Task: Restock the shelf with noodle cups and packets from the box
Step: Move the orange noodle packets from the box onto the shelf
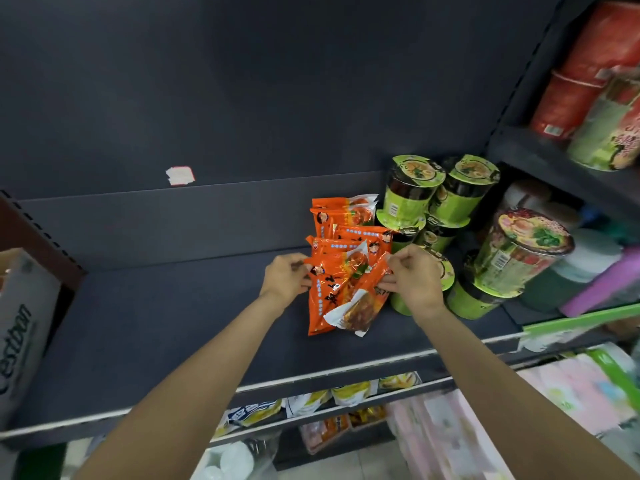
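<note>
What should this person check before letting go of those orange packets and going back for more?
1. Both hands on the packets: ok. The left hand and right hand pinch the front orange packets from either side.
2. Packets tidy: not ok. The front ones lean and overlap, one tilted across another.
3. Green cups steady: cannot tell. They are stacked and tilted, right beside the packets.
4. Room on the shelf: ok. Bare to the left of the packets.
5. Box within reach: ok, at the left shelf end; its contents cannot be seen.
</note>
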`<state>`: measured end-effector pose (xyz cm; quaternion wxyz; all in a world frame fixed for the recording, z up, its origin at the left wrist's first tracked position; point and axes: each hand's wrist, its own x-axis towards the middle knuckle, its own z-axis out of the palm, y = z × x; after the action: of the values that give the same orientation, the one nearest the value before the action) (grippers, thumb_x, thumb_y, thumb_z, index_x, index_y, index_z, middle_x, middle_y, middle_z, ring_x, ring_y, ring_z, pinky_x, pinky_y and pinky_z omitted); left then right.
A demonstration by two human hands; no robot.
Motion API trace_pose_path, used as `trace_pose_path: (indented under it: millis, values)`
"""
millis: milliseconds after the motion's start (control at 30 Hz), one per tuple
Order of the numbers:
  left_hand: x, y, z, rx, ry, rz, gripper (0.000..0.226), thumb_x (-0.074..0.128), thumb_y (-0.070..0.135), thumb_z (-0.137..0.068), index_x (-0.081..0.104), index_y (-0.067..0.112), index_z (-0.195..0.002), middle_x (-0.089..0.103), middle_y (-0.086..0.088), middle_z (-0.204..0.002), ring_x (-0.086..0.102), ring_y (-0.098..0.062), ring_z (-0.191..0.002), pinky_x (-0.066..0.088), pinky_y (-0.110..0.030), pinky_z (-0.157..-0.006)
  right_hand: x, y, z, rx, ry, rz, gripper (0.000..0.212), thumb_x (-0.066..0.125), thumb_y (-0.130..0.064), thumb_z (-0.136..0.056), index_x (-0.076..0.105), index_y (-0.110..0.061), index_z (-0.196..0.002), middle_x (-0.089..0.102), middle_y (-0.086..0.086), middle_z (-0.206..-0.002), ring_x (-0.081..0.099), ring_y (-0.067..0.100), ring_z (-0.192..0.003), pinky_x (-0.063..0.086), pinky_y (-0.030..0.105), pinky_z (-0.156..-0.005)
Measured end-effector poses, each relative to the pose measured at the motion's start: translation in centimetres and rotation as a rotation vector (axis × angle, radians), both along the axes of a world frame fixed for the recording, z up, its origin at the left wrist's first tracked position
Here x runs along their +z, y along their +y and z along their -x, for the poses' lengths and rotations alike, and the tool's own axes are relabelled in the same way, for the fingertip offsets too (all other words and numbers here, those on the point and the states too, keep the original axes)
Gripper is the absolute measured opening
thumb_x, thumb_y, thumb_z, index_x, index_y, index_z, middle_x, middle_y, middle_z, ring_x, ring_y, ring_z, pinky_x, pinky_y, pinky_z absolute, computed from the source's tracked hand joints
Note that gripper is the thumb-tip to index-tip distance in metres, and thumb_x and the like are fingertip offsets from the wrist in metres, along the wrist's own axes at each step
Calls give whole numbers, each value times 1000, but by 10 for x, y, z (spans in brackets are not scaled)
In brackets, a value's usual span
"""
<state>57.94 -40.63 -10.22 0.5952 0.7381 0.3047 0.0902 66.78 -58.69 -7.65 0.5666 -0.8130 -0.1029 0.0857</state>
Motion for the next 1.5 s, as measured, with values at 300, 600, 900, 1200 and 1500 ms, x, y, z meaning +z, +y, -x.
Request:
trace_pose_path:
  millis: [300,600,900,1200,1500]
  values:
    - [9,3,11,-262,24,117,67,64,43,-83,30,32,-140,52,6,-128,52,-13,-116,40,-36,-101,-7,22,-7,-56,-11,-37,14,52,-7,-95,49,-4,-82,58,13,-84,68,24,-76,57,20,-59]
    - [-6,7,14,-296,20,-232,72,72,13,-81,33,28,-139,57,5,-117,58,-9,-101,44,-20,-83,-14,27,-1,-89,135,-130,14,50,-2,-95,45,-9,-83,60,17,-101,68,21,-71,57,25,-64]
    - [-13,3,3,-299,40,-297,60,63,6,-87,37,26,-138,59,-4,-112,65,-22,-87,49,-26,-77,-31,15,-6,326,-327,731,46,62,-17,-89,49,-20,-133,43,12,-124,48,27,-116,49,41,-91]
    - [-16,-8,1,-254,117,-477,56,60,18,-90,35,30,-139,52,-6,-122,59,-22,-101,52,-40,-86,-34,11,8,344,-554,780,39,58,-21,-91,52,-16,-129,40,4,-137,35,23,-126,40,39,-103]
    - [23,6,86,-1,109,-904,30,53,29,-94,57,18,-121,62,-2,-111,57,-21,-102,46,-35,-86,-1,58,55,456,-513,424,28,53,-11,-92,58,-12,-119,56,6,-119,48,22,-114,39,31,-95]
